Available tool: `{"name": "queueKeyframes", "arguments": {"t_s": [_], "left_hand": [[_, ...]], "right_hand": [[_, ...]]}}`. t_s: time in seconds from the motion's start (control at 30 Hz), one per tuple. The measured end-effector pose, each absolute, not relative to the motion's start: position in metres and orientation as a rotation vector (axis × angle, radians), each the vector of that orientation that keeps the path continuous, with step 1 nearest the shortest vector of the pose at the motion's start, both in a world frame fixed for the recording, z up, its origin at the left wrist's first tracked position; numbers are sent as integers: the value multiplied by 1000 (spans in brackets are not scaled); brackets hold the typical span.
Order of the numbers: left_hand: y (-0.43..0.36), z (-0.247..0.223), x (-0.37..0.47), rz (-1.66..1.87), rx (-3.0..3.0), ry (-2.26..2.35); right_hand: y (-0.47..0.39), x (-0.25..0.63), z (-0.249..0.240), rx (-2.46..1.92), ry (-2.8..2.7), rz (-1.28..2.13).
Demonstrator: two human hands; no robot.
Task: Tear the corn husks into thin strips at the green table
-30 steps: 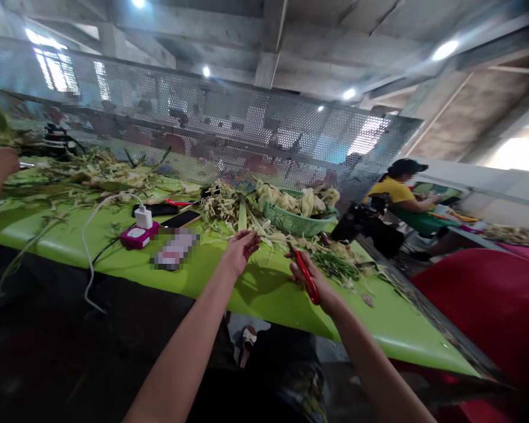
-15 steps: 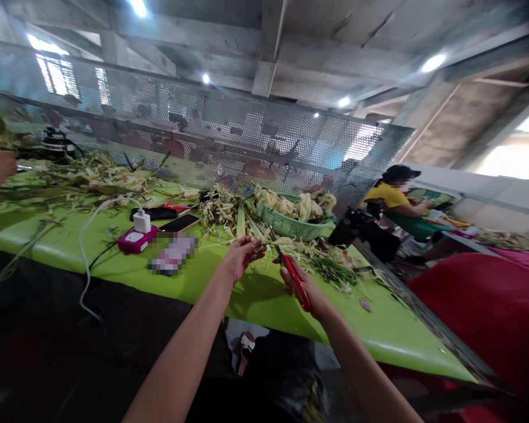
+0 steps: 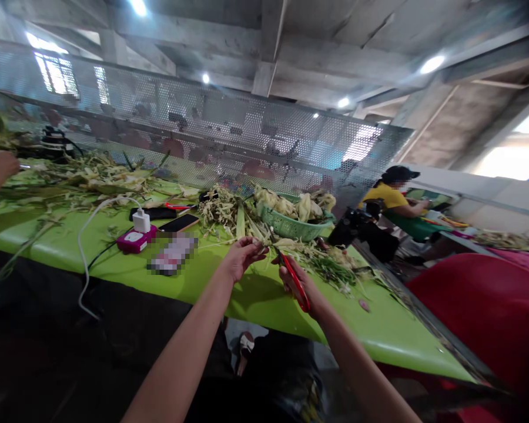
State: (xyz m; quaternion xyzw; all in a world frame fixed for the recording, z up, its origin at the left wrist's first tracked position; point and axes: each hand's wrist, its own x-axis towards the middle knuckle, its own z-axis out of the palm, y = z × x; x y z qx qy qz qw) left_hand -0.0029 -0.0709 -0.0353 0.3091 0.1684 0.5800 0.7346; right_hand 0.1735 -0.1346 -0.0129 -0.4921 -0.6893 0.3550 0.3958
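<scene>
My right hand (image 3: 300, 284) is wrapped around red-handled scissors (image 3: 296, 281). The scissor blades point up and left, a little apart, close to the fingertips of my left hand (image 3: 245, 257). Those left fingers are pinched on a small pale plant piece (image 3: 259, 243), partly hidden by the fingers, so its kind is unclear. Just beyond both hands, a green plastic basket (image 3: 291, 227) holds dried pale husk-like plant matter (image 3: 306, 205). Loose trimmings (image 3: 223, 214) lie to the left of the basket, and green stalks (image 3: 332, 269) lie right of my right hand.
On the green-covered table (image 3: 194, 288) are a dark phone (image 3: 179, 223), a blurred-out phone-like item (image 3: 173, 255) and a purple socket box (image 3: 136, 239) with a white charger (image 3: 141, 221). Another person's hand (image 3: 0, 167) is at far left. A perforated metal panel (image 3: 229, 129) runs behind.
The scissor blades have spread apart, one tip now higher near the basket. Both my hands stay almost in place. At far left, the other person's hand has shifted slightly right.
</scene>
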Motion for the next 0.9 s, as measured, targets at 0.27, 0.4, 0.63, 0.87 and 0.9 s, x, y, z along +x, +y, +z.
{"name": "queueKeyframes", "arguments": {"t_s": [0.27,0.4,0.63,0.87,0.9], "left_hand": [[-72,-33,-3,1272,697,390],[-73,-32,-3,1264,712,422],[-70,-35,-3,1339,717,467],[-68,-35,-3,1355,657,439],[-68,-35,-3,1361,652,445]], "right_hand": [[-129,175,-21,-1212,-1716,974],[-128,174,-23,-1244,-1688,999],[-131,174,-17,-1345,-1659,937],[-136,190,-3,-1518,-1801,830],[-137,192,-2,-1531,-1836,806]]}}
